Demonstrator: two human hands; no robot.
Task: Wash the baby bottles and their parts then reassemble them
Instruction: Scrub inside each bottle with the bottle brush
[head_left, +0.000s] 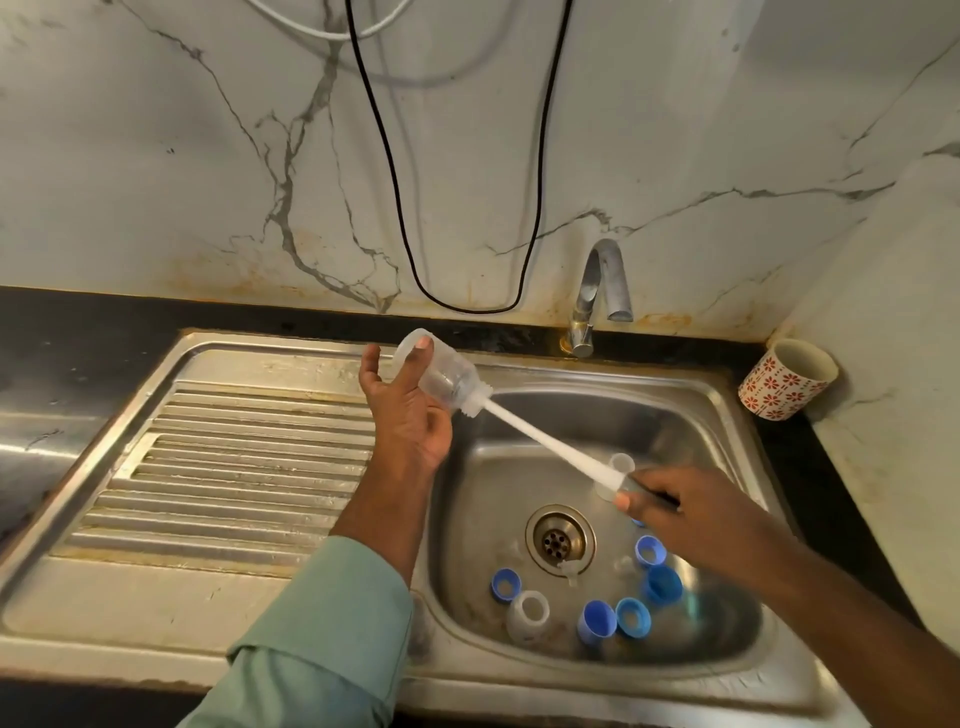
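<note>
My left hand (408, 410) holds a clear baby bottle (441, 376) tilted over the sink's left rim, mouth pointing down to the right. A white bottle brush (545, 441) is pushed into the bottle's mouth. My right hand (691, 514) grips the brush's handle above the basin. In the steel sink (727, 597) lie several blue caps and rings (597, 621), a clear bottle (527, 616) on its side, and another clear part (618, 467) behind the brush handle.
A chrome tap (602, 291) stands at the sink's back edge, with no water visible. The ribbed draining board (234, 467) lies to the left. A patterned cup (784, 376) sits on the dark counter at right. A black cable (467, 306) hangs down the marble wall.
</note>
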